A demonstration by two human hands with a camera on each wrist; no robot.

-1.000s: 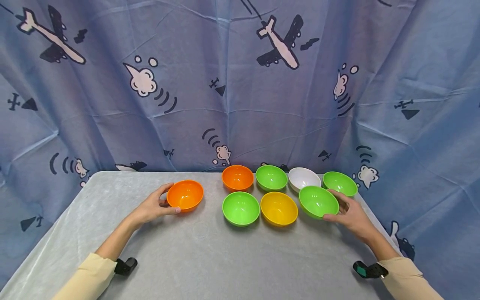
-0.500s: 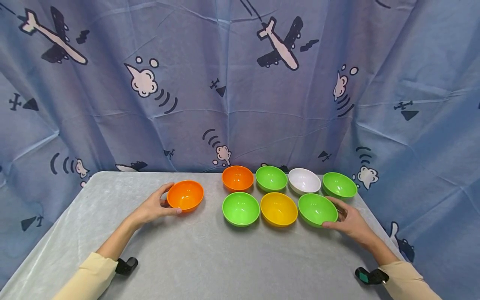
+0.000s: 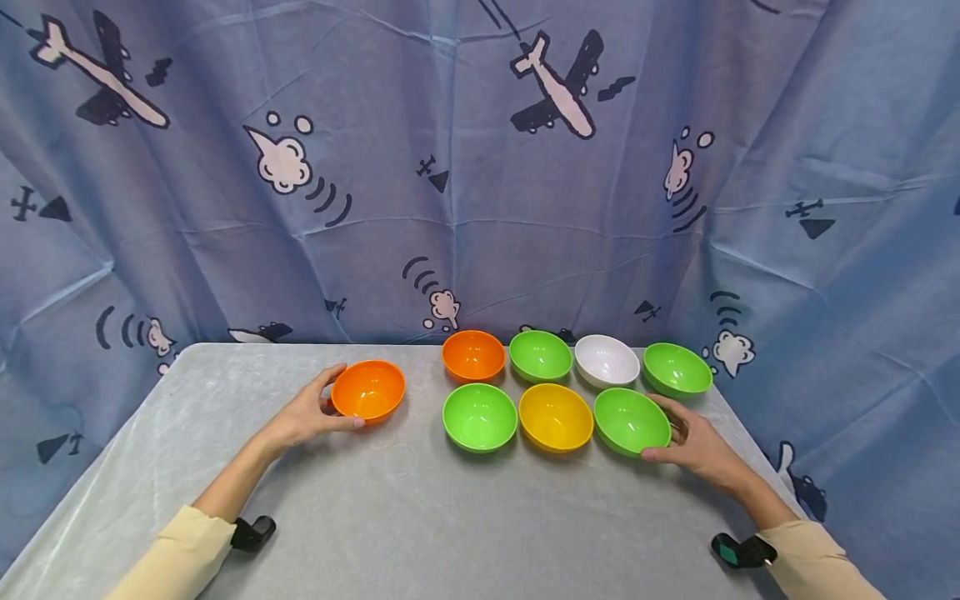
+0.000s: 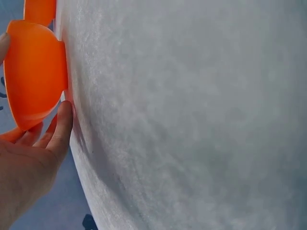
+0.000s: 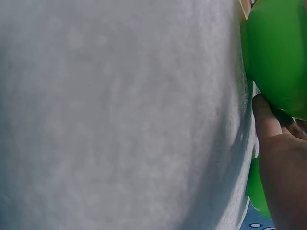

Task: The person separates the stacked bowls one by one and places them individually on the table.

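Note:
At the left, my left hand point(image 3: 306, 415) grips the side of an orange bowl point(image 3: 368, 390), thumb at its near side and fingers behind. The left wrist view shows this orange bowl point(image 4: 36, 72) standing right at the table surface beside the fingers. On the right, my right hand point(image 3: 697, 444) holds a green bowl point(image 3: 632, 421) by its right side, thumb in front. That green bowl point(image 5: 278, 55) fills the upper right corner of the right wrist view, low over the cloth. It ends the front row, after a green bowl point(image 3: 480, 417) and a yellow bowl point(image 3: 556, 417).
Behind stands a back row: an orange bowl point(image 3: 473, 355), a green bowl point(image 3: 541, 356), a white bowl point(image 3: 607, 362) and another green bowl point(image 3: 677, 369) near the right edge. A pale cloth covers the table point(image 3: 450, 533). A blue patterned curtain point(image 3: 375, 167) hangs behind it.
My right hand has brought the green bowl down and toward me, from overlapping the back row into line with the front row beside the yellow bowl. The left hand stays on its orange bowl.

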